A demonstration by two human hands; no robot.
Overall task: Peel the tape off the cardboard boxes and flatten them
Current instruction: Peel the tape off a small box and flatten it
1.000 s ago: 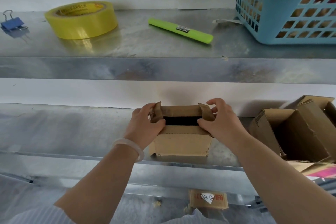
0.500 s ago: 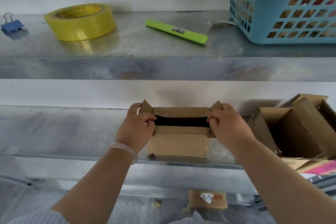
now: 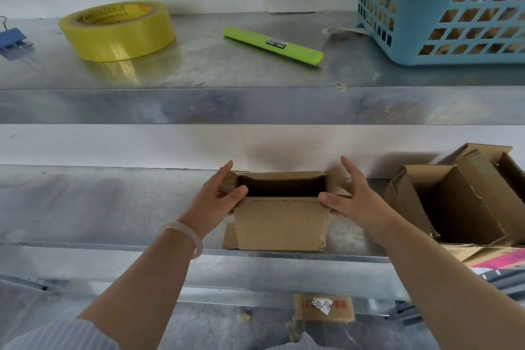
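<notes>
A small brown cardboard box (image 3: 279, 223) stands at the front edge of the lower metal shelf (image 3: 99, 207), its top open and dark inside. My left hand (image 3: 218, 199) lies against the box's left side, fingers straight along the folded-out left flap and thumb at the front rim. My right hand (image 3: 355, 199) is at the right side, fingers straight and spread, thumb touching the front right corner. The right flap is folded outward behind that hand. I cannot make out any tape on the box.
More opened cardboard boxes (image 3: 454, 202) are piled at the right of the lower shelf. The upper shelf carries a yellow tape roll (image 3: 116, 31), a green cutter (image 3: 272, 45), a blue binder clip (image 3: 11, 38) and a blue basket (image 3: 443, 8). A labelled carton (image 3: 324, 308) lies below.
Both hands have let go of the side flaps and straightened their fingers. The flaps have swung outward and the box's opening has grown wider.
</notes>
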